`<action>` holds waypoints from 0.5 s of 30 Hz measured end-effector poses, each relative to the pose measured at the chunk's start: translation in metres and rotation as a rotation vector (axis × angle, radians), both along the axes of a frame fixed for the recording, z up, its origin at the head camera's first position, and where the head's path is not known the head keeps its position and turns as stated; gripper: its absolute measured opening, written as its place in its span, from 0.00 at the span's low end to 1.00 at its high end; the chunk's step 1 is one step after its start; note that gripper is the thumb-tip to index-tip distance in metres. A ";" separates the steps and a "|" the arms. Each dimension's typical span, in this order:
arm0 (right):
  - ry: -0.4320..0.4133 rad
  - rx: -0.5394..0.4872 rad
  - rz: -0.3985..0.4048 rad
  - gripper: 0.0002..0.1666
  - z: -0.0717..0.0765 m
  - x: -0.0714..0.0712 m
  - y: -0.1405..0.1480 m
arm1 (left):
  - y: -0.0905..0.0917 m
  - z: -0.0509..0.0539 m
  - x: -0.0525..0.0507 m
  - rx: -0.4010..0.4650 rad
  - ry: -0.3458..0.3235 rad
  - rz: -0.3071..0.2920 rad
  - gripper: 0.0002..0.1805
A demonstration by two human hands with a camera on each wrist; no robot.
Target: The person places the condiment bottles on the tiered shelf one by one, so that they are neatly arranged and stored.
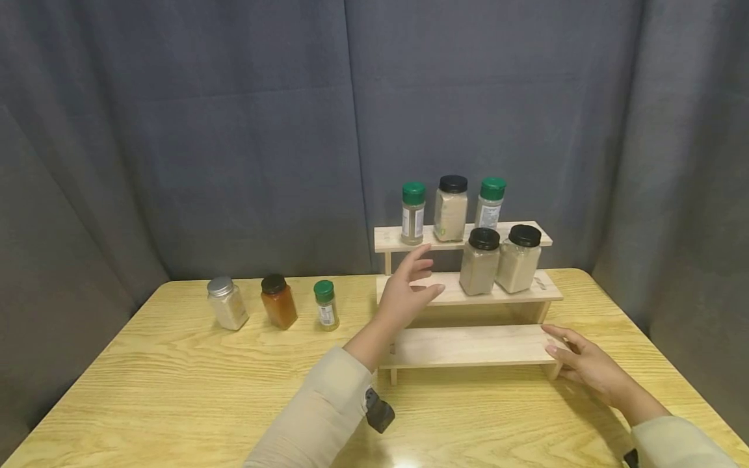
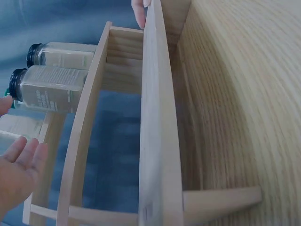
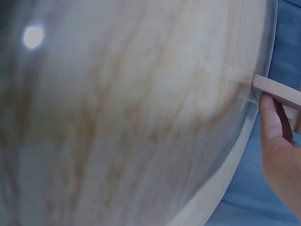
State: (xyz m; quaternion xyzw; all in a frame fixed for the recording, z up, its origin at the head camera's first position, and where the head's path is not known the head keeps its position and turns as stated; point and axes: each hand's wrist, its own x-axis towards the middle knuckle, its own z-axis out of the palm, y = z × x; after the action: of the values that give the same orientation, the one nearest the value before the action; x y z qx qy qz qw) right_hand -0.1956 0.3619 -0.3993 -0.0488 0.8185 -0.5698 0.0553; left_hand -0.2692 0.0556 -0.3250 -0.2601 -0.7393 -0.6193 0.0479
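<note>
A three-tier wooden display rack (image 1: 468, 344) stands on the table. My right hand (image 1: 591, 370) grips the right end of its lowest step, also seen in the right wrist view beside the board end (image 3: 282, 92). My left hand (image 1: 406, 292) hovers before the middle step with fingers and thumb apart, holding nothing. To its right on that step stand two black-lidded spice jars, one greyish (image 1: 480, 266) and one paler (image 1: 519, 263). The top step bears a green-capped shaker (image 1: 413, 218), a black-lidded jar (image 1: 450, 211) and another green-capped shaker (image 1: 490, 205), partly hidden.
On the table (image 1: 205, 390) left of the rack stand a silver-lidded jar (image 1: 229, 305), a black-lidded jar of orange-brown spice (image 1: 279, 305) and a small green-capped shaker (image 1: 326, 309). Dark grey curtains (image 1: 246, 143) hang behind and at both sides.
</note>
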 end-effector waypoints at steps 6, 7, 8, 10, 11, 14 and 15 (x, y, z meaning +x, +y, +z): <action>0.002 0.000 -0.001 0.36 0.001 0.000 -0.001 | -0.020 0.000 0.007 0.018 -0.029 -0.004 0.34; 0.002 0.002 0.001 0.36 0.001 0.000 -0.001 | -0.024 0.001 0.009 0.021 -0.030 -0.002 0.34; 0.002 0.003 0.001 0.36 0.001 0.000 -0.001 | -0.028 0.003 0.011 0.021 -0.031 0.003 0.34; 0.001 0.003 0.003 0.36 0.001 0.000 0.000 | -0.035 0.008 0.016 0.030 -0.024 0.013 0.34; 0.001 0.001 0.005 0.36 0.001 0.000 0.000 | -0.039 0.010 0.019 0.034 -0.026 0.023 0.34; -0.002 -0.009 0.003 0.36 0.001 0.000 0.000 | -0.048 0.015 0.027 0.037 -0.026 0.058 0.34; -0.004 -0.011 0.003 0.36 0.001 0.000 0.001 | -0.051 0.015 0.027 0.040 -0.025 0.067 0.34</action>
State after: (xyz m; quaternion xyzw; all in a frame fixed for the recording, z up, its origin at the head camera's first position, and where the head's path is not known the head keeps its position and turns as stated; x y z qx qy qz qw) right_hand -0.1960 0.3624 -0.3987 -0.0492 0.8150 -0.5745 0.0577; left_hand -0.2419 0.0042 -0.3098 -0.2263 -0.7355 -0.6354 0.0645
